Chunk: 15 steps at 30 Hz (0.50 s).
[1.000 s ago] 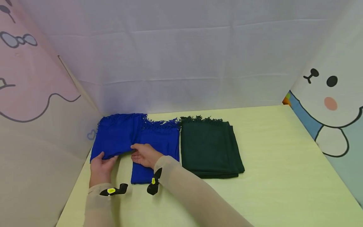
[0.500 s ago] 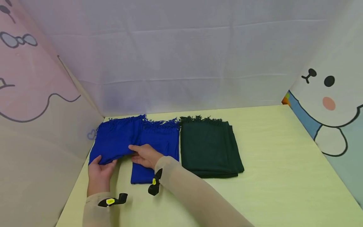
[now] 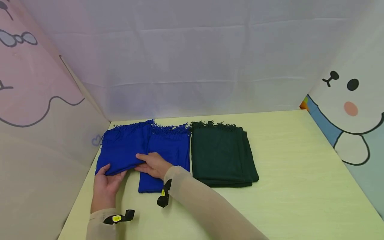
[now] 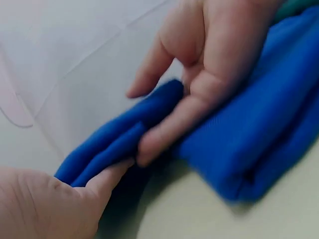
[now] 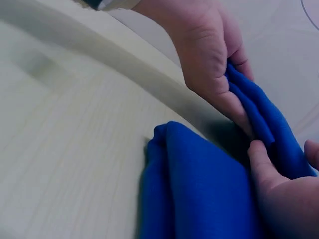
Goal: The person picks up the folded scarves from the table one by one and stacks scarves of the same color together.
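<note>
A folded blue scarf [image 3: 124, 146] with a fringed far edge lies at the left of the table, its front edge lifted. My left hand [image 3: 106, 186] holds that edge near the left corner, thumb on top and fingers underneath. At the right corner my right hand [image 3: 154, 165] pinches the edge the same way. In the left wrist view the layered fold [image 4: 119, 129] runs between both hands. A second blue folded stack [image 3: 166, 146], also fringed, lies under the right hand and overlaps the lifted piece's right side. The right wrist view shows this stack's folded end [image 5: 199, 184] on the table.
Right of the blue cloth lies a folded dark green scarf [image 3: 216, 156], fringe at the far side. The pale yellow table [image 3: 288, 180] meets a white cloth wall [image 3: 192, 66] behind. A printed cloth [image 3: 39, 160] rises along the left edge, another on the right.
The lifted blue scarf's front edge has come slightly toward the person, and the left hand has drawn back with it. The right hand has barely moved. The green scarf stays put.
</note>
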Each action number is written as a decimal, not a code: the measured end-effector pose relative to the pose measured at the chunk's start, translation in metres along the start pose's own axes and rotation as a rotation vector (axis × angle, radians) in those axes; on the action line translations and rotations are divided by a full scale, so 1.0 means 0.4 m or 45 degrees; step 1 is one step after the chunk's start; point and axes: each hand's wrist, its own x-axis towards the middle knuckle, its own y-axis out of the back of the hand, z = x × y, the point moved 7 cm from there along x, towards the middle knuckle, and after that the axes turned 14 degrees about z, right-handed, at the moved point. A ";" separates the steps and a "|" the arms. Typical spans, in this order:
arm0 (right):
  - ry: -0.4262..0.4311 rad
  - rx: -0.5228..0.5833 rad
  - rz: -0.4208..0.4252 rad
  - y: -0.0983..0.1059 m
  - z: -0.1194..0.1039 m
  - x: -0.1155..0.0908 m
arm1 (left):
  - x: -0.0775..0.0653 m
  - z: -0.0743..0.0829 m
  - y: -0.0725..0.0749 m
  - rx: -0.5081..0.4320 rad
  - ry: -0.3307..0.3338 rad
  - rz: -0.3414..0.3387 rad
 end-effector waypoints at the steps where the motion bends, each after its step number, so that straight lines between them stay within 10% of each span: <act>1: 0.006 0.007 -0.010 -0.002 -0.002 -0.001 | -0.002 0.004 0.004 0.024 0.001 -0.012; 9: 0.072 0.051 0.057 0.003 -0.009 0.007 | -0.023 0.046 0.018 0.162 0.067 -0.217; 15: 0.101 0.041 0.103 0.010 -0.009 0.010 | -0.014 0.071 0.035 0.126 0.113 -0.128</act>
